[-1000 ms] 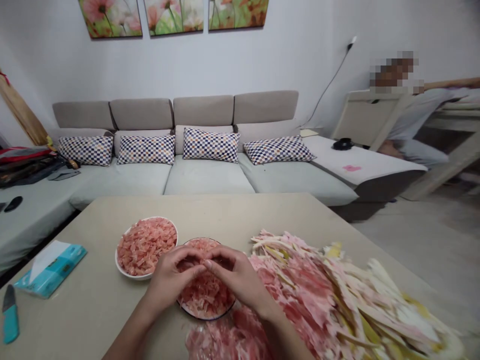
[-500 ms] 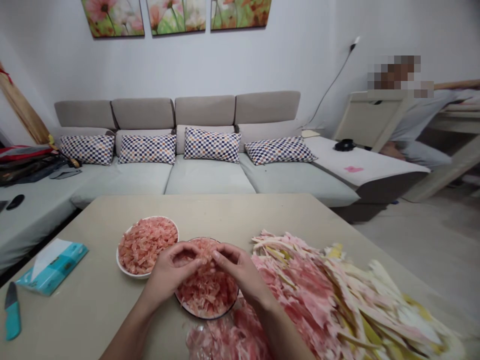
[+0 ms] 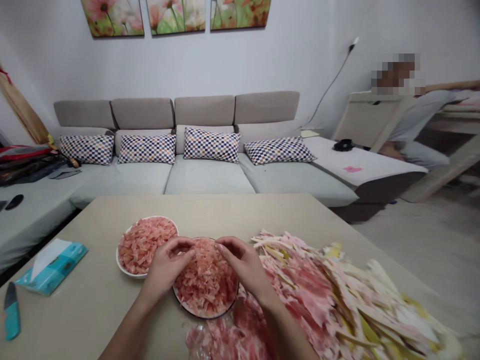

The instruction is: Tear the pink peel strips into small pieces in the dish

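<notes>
A dark-rimmed bowl [image 3: 206,317] heaped with loose pink pomelo pulp [image 3: 204,285] stands in front of me. Over its left edge is my left hand [image 3: 167,265], fingers bent and thumb a little apart from them, with nothing visible between. My right hand [image 3: 245,265] curves over the right side of the heap, its thumb pointing at the pulp and no piece showing in it. Both sets of fingertips are close to the top of the heap; whether they touch it is unclear. To the right spreads a big pile of pomelo peel and pink membrane [image 3: 311,285].
A white bowl [image 3: 119,262] full of similar pulp stands at the left. Further left are a blue tissue pack [image 3: 56,267] and a teal-handled knife [image 3: 12,315]. Beyond the table [image 3: 210,210] is a sofa [image 3: 210,175] with cushions. Another person [image 3: 408,120] sits far right.
My hands have moved apart, from together above the middle of the heap to either side of it. More of the pulp between them now shows.
</notes>
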`<state>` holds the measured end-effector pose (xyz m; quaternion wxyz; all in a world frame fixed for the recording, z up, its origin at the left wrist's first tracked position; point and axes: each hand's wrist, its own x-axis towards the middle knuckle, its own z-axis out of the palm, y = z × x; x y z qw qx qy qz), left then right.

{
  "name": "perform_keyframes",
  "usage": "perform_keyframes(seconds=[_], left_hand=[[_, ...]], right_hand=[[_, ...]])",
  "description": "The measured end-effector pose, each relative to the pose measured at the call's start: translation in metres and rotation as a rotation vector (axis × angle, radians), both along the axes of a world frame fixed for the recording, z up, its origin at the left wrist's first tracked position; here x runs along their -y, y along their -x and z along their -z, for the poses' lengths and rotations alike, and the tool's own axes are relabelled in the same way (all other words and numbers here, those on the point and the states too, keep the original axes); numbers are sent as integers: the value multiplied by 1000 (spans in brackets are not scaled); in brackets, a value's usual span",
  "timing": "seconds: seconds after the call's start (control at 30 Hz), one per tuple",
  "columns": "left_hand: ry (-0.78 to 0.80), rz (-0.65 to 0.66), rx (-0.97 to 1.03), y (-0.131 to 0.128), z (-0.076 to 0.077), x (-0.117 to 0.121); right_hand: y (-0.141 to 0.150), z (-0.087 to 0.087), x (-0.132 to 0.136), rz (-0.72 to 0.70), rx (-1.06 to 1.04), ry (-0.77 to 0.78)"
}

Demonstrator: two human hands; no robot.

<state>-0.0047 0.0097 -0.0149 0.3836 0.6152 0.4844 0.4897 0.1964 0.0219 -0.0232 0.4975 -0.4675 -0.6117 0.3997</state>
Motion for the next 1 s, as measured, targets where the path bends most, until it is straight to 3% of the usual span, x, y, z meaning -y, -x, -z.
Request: perform_keyframes(seconds=[0.17, 0.33, 0.5, 0.8, 1.0], left_hand=[[-157, -2, -250, -4, 22, -12], [-196, 114, -435, -5, 35, -17], [-196, 98, -399, 0, 25, -14], [-273, -159, -377, 45, -11, 4], [-284, -272, -467, 81, -8, 15]], right_hand=[[-5, -6, 3, 17, 8, -16], [-7, -11, 5, 12, 37, -22], [-8, -12, 6, 12, 50, -30], [-5, -6, 6, -47, 109, -33], [8, 7, 5, -28, 218, -209]])
